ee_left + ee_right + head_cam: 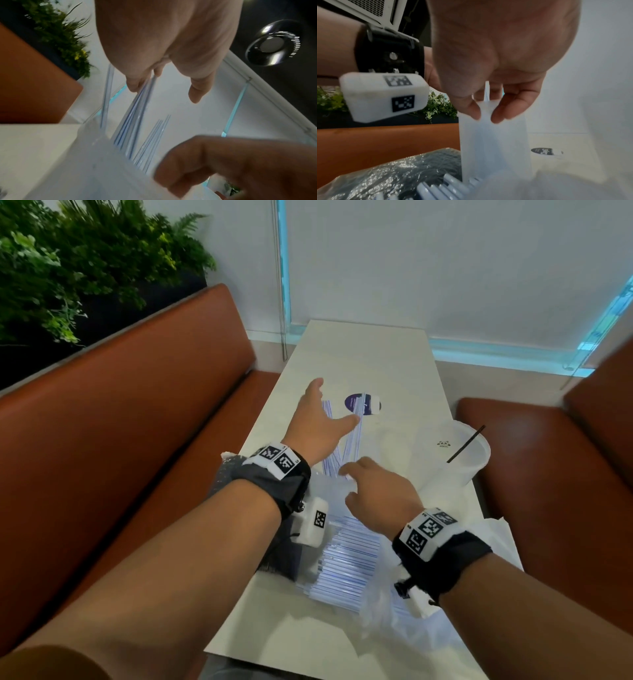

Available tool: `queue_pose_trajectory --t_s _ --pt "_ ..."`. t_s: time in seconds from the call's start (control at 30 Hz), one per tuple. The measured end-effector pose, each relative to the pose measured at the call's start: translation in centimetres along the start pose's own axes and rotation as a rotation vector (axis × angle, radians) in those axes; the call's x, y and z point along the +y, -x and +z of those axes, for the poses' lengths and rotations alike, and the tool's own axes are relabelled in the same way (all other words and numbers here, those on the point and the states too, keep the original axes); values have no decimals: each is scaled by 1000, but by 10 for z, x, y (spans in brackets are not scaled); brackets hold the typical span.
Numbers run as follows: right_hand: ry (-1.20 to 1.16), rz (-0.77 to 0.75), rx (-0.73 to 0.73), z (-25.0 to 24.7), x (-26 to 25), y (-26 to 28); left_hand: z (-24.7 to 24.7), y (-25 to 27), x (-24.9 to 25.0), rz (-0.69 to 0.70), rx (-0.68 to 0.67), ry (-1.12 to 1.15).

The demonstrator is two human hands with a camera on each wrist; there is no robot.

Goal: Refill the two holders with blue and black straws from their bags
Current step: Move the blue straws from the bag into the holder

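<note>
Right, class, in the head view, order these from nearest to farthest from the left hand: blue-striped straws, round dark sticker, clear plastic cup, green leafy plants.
1. Blue-striped straws, touching the left hand.
2. Round dark sticker, just right of it.
3. Clear plastic cup, farther right.
4. Green leafy plants, far back left.

Thin blue pinstripes run down the white paper-wrapped straws in the frosted, milky plastic holder. The same blue-on-white striping covers the heap of wrapped straws in its whitish see-through bag. The crinkly bag of black straws looks charcoal with silvery glints. A single black straw shows against the second cloudy-white holder, printed with a tiny black-and-white panda. Cream tabletop, deep purple round sticker, rust-orange leather bench, green ferns, black wrist straps carrying black-and-white square codes
</note>
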State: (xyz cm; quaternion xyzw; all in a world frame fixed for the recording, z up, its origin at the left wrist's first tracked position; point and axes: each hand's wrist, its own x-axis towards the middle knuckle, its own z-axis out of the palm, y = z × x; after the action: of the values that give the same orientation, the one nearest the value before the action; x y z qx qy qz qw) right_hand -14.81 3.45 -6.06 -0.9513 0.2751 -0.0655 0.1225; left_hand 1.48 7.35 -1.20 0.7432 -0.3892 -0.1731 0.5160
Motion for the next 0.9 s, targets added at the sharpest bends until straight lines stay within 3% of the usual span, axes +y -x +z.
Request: queue_pose_trajectory --t_s 0.1,0.13,0.2,0.27,0.33,0.4,0.47,0.63,0.9 --pt "-52 92 208 -10 -1 12 -11 8 14 204 123 -145" --pt "-46 161 215 -12 2 16 -14 14 18 284 177 -190" --pt "56 340 44 -13 12 22 -17 30 26 424 200 -236" --pt "185 461 -171 -12 21 28 -13 50 27 496 28 -314" --pt "234 489 -293 -10 25 31 -3 71 18 456 -302 -489" --pt "210 470 -338 -5 28 31 12 88 -1 353 -644 -717" --pt "121 482 -328 -1 33 28 26 102 -22 313 -828 -882" --pt "-122 478 -337 0 41 24 56 114 -45 379 -862 -870" --pt "-190 410 -293 -7 44 26 73 107 -43 460 -837 -948"
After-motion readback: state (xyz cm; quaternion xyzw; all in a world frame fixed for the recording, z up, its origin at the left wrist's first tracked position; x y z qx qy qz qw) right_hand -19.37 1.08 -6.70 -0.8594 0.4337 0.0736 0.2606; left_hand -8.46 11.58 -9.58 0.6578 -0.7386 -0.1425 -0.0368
